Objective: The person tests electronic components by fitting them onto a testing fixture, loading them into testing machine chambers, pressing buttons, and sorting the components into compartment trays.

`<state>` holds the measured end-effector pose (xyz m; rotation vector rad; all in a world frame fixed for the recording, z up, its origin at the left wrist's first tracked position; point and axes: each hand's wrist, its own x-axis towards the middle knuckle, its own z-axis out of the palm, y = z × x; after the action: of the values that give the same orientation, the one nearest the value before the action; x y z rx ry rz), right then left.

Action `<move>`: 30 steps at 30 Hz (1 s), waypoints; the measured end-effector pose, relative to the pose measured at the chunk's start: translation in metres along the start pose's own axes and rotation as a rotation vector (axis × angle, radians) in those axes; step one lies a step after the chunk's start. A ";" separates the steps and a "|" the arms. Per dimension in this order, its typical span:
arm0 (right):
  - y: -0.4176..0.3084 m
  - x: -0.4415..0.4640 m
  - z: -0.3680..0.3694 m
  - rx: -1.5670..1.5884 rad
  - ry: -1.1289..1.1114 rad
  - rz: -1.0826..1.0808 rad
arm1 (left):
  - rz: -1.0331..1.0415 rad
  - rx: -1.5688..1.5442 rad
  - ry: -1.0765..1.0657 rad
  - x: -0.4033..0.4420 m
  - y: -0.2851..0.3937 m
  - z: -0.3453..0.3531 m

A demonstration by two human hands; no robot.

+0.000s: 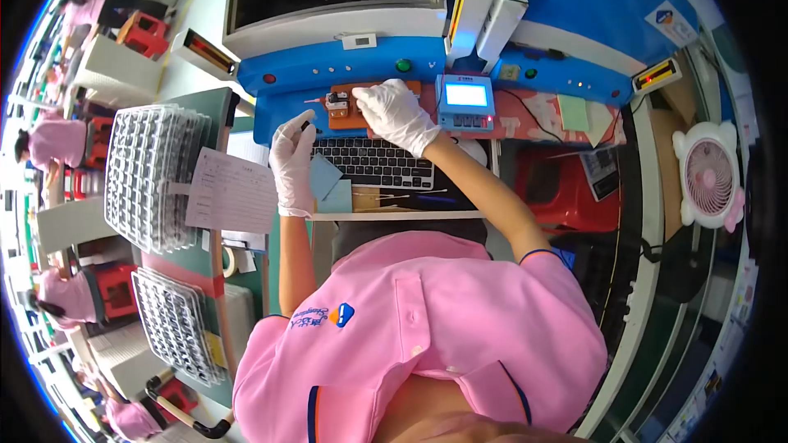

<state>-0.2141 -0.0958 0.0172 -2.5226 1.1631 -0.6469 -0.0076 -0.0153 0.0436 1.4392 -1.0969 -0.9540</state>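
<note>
My left hand, in a white glove, is raised at the left end of the keyboard. Its thumb and fingers pinch a small black part, too small to name exactly. My right hand, gloved too, is closed over the right side of an orange fixture. What its fingers grip, if anything, is hidden. On the fixture's left side sits a small metal clamp block, beside the right fingertips. A blue box with a lit screen stands to the right of that hand.
Stacked clear trays and a paper sheet lie at the left. Blue notes and cotton swabs are below the keyboard. A blue machine stands behind; a pink fan is at the right. Several people in pink sit far left.
</note>
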 end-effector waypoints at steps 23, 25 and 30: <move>-0.003 0.023 -0.032 -0.172 0.254 -0.201 | 0.136 -0.021 0.116 0.034 -0.030 0.026; -0.002 0.043 0.012 -0.160 0.236 -0.235 | 0.204 0.038 0.151 0.037 -0.032 0.028; 0.007 0.057 0.036 0.043 0.007 -0.172 | 0.276 0.151 0.231 0.040 -0.036 0.028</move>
<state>-0.1675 -0.1414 -0.0010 -2.6051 0.9313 -0.7148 -0.0193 -0.0598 0.0040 1.4329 -1.1751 -0.5062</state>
